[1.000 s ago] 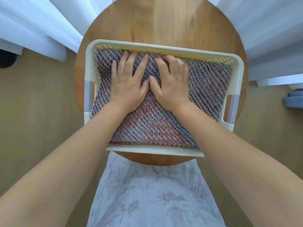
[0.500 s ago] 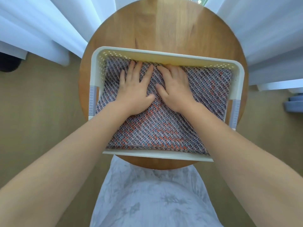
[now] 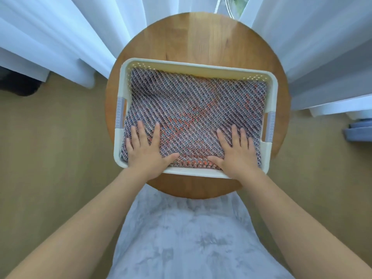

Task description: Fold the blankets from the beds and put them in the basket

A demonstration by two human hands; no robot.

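Note:
A folded knitted blanket (image 3: 193, 109) in grey, blue and orange diagonal stripes lies flat inside a cream plastic basket (image 3: 201, 66) with grey handle grips. It fills the basket from wall to wall. My left hand (image 3: 148, 150) rests palm down on the blanket's near left corner, fingers spread. My right hand (image 3: 236, 153) lies flat on the near right corner, fingers also apart. Neither hand grips anything.
The basket stands on a round wooden table (image 3: 201, 37). White curtains (image 3: 60, 33) hang to the left and right behind it. Tan floor (image 3: 50, 158) surrounds the table. A dark object (image 3: 18, 85) lies at far left, a blue-grey item (image 3: 358, 131) at far right.
Both hands slid from the blanket's far middle, where they lay side by side, back towards me and apart to the near corners. The view tilted so more of the table shows.

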